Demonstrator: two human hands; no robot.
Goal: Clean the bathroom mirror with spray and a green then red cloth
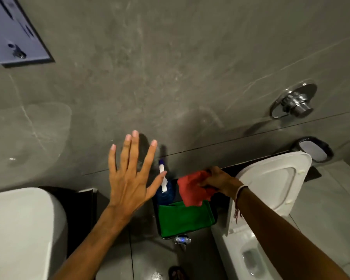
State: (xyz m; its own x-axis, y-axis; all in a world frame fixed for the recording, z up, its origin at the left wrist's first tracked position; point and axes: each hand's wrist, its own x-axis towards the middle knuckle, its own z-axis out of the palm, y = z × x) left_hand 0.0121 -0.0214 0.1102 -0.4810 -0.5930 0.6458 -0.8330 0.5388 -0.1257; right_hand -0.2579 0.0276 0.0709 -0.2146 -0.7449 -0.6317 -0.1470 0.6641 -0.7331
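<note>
My right hand is shut on a crumpled red cloth, held just above a dark tray on the floor. A folded green cloth lies in that tray. A blue spray bottle with a white nozzle stands at the tray's far left corner, against the grey wall. My left hand hovers open with fingers spread, left of the bottle and above it, holding nothing. A corner of the mirror shows at the top left.
A white basin sits at the lower left. A white toilet with its lid up stands right of the tray. A chrome flush button is on the wall above it. A small chrome fitting lies before the tray.
</note>
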